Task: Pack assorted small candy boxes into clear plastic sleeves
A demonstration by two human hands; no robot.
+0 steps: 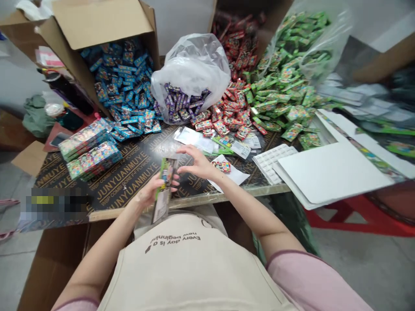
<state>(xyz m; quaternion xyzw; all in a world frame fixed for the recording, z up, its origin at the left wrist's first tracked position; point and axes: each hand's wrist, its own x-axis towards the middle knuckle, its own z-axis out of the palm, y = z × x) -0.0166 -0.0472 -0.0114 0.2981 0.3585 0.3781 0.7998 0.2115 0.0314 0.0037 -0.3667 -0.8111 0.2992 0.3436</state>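
We see our left hand (151,194) closed around a flat printed packet (165,190), which stands a little tilted above the near edge of the plywood board (129,190). Our right hand (196,162) is half open just beside the packet and holds nothing. At far side, a tipped cardboard box (74,56) spills blue packets (123,82), and a clear plastic bag (191,65) holds purple packets (184,103). Some dark board lies between our hands and these piles.

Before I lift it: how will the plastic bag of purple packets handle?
The thin plastic bag looks floppy, so it will probably sag rather than hold its shape. The purple packets show at its open front, so they'd likely slide out if tipped.
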